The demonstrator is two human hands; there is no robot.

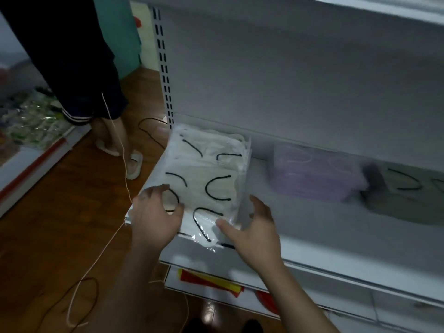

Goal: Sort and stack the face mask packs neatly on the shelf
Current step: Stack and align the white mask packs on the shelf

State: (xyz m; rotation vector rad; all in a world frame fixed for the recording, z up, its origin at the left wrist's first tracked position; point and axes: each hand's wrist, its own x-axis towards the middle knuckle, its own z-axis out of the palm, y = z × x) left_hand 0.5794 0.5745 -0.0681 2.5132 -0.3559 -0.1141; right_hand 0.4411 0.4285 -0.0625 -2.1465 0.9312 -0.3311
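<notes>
stack step: judged to be squaring the front pack onto the white mask stack. Push it back until its front edge is flush with the packs behind, and squeeze in from both sides so the edges line up. The film looks slippery, so slide it low rather than lift it.
stack risk: the front pack overhangs the shelf lip and could slip off if let go now.
stack look: clear crinkly bags of white masks with black ear loops, overlapping front to back in a loose, uneven row.
stack place: far left end of the shelf, against the slotted upright.
left hand: fingers and thumb curled on the front pack's left edge, gripping it.
right hand: released, fingers spread beside the stack's right edge, thumb touching the front pack's corner.
neighbours: purple pack lies apart to the right, and a grey pack beyond it is too blurred to detail.
floor: cables and another person's legs to the left.
</notes>
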